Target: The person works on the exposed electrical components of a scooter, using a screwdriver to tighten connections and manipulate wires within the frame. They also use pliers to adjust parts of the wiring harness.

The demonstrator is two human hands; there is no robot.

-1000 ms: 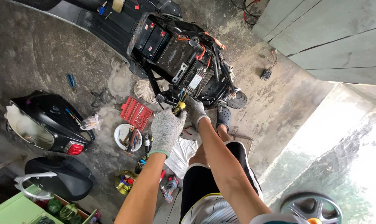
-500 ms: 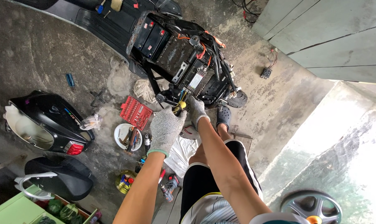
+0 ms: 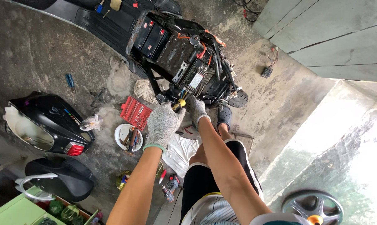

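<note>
Working at the rear edge of a stripped scooter [image 3: 184,54] on the concrete floor [image 3: 42,54], bodywork off, battery and wiring exposed. Left hand [image 3: 162,124], grey knit glove, fingers curled around a yellow-handled screwdriver [image 3: 180,103], tip end against the frame's lower edge. Right hand [image 3: 196,109], same glove, sits just beside it on the frame; fingers look bent onto the metal, but can't tell whether it grips anything.

Room to move is tight: own knees and a black clog [image 3: 224,116] directly under the hands, rear tyre just right of them. Left of the hands, near: red bit set [image 3: 136,112], open, then a white bowl [image 3: 128,137] with small tools, a rag [image 3: 144,89] touching the frame. White sheet [image 3: 180,150] under the legs.

Farther left, well apart: black body panel with tail light [image 3: 47,123], black seat [image 3: 59,181], blue screwdriver [image 3: 70,80]. Free floor mostly upper left. Right side: grey wall [image 3: 321,33] close, a loose switch with wires [image 3: 266,71] near its base, alloy wheel [image 3: 313,206] at the bottom edge.
</note>
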